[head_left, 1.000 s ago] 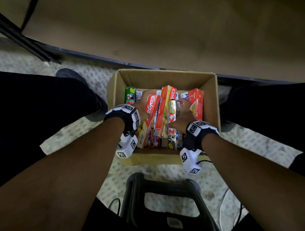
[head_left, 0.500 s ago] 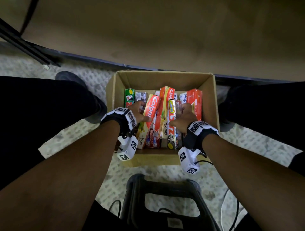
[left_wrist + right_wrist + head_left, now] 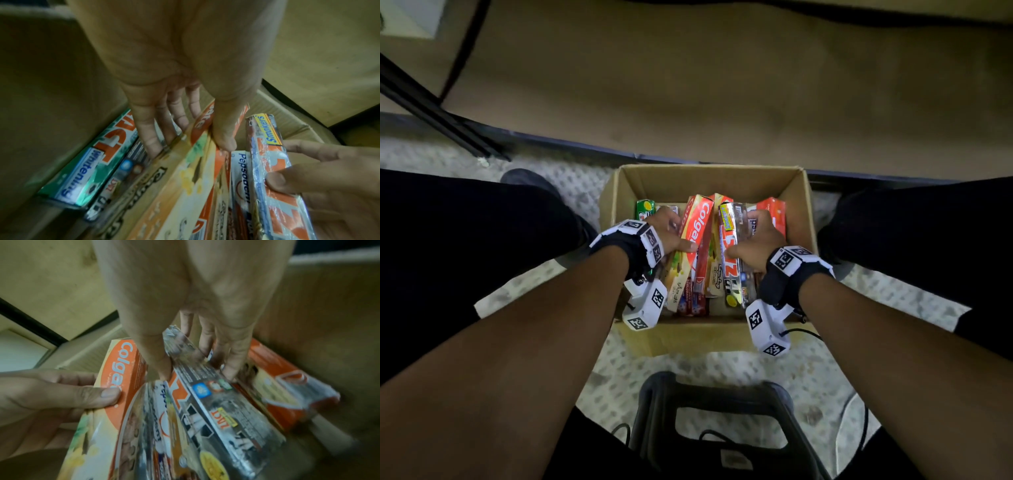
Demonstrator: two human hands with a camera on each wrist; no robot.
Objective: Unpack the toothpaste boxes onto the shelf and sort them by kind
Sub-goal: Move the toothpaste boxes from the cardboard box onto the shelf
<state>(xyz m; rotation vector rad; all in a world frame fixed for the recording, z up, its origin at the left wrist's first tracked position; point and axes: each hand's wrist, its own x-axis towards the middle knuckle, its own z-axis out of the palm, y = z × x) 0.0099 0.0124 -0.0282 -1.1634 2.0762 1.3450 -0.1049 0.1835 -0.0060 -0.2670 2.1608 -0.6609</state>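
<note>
Now, as half a second ago, both hands are gripping inside the open brown cardboard carton [image 3: 709,178]: left hand [image 3: 669,231] clamping the red-and-cream Colgate toothpaste box [image 3: 697,236], right hand [image 3: 755,245] clamping the silver foil-wrapped toothpaste box [image 3: 732,246], one green toothpaste box [image 3: 86,172] lying beside the left fingers [image 3: 148,129].

A shop stockroom or aisle floor: an open cardboard carton [image 3: 709,178] packed with assorted branded toothpaste boxes [image 3: 700,236] sits on speckled flooring [image 3: 571,192], a bare tan shelf board [image 3: 722,85] at twelve o'clock, black stool [image 3: 719,421] at six.
</note>
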